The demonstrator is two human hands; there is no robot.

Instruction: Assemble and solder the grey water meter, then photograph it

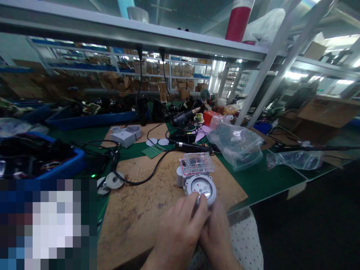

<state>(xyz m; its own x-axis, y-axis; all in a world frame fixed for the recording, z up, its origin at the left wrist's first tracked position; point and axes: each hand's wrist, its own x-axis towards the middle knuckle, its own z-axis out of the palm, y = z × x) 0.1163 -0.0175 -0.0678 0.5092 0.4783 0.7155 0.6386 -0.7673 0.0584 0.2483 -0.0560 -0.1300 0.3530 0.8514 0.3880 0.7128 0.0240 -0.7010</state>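
A grey meter housing (213, 186) with a round dial sits at the near right part of the wooden board. Its clear rectangular cover (199, 162) stands at the far side, with thin wires beneath it. My left hand (180, 225) lies over the near edge of the dial, thumb and fingers pinched together there; whether something small is between them is hidden. My right hand (218, 228) is wrapped round the near right side of the housing, its fingertips out of sight beneath.
On the wooden board (140, 217) lies a black cable (137, 183). Beyond are a green circuit board (152, 151), another grey housing (125, 137) and a black screwdriver-like tool (191, 147). Clear plastic bags (239, 144) lie right, blue bins (75, 159) left. A metal shelf (168, 40) crosses above.
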